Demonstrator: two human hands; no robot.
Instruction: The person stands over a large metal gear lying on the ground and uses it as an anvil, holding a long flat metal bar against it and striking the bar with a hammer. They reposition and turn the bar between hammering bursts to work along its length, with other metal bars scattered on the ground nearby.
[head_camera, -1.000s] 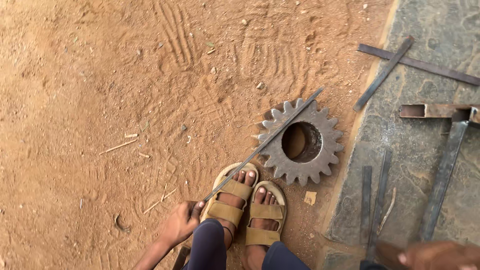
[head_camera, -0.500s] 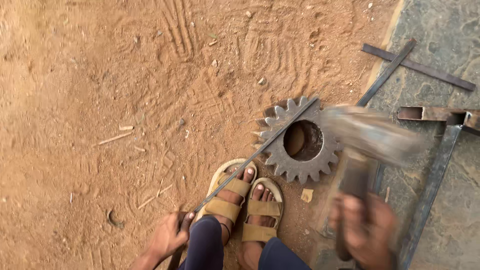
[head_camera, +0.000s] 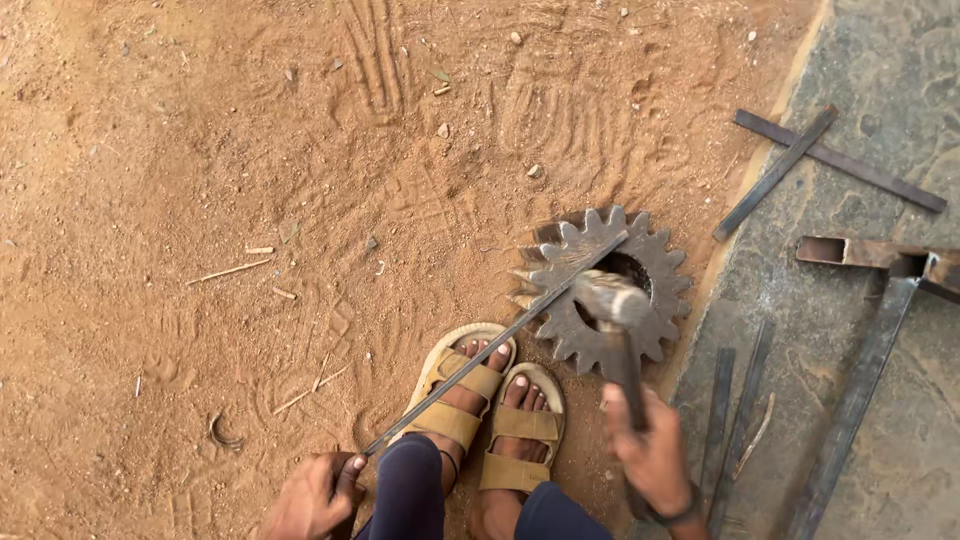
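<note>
Left hand: the left hand (head_camera: 318, 495) is closed around the near end of a long thin grey metal rod (head_camera: 495, 345), grip clamped on it at the bottom of the view.
Right hand: the right hand (head_camera: 655, 455) is wrapped tight on the handle of a steel-headed hammer (head_camera: 612, 300); the head is blurred and sits over the far part of the rod.
Rod: it runs slantwise from the left hand, past the feet, and its far end lies across the large rusty toothed gear wheel (head_camera: 600, 290).
Gear wheel: flat on the reddish sandy ground (head_camera: 200, 200), just ahead of the tan strapped sandals (head_camera: 490, 400), serving as a support under the rod.
Progress: the rod looks fairly straight where it shows; judging by the hammer head low over it, the striking is in hand, not finished.
Nearby: dark flat metal strips (head_camera: 775, 172) and a square steel tube (head_camera: 860, 395) lie on the grey stone slab (head_camera: 880, 80) to the right.
</note>
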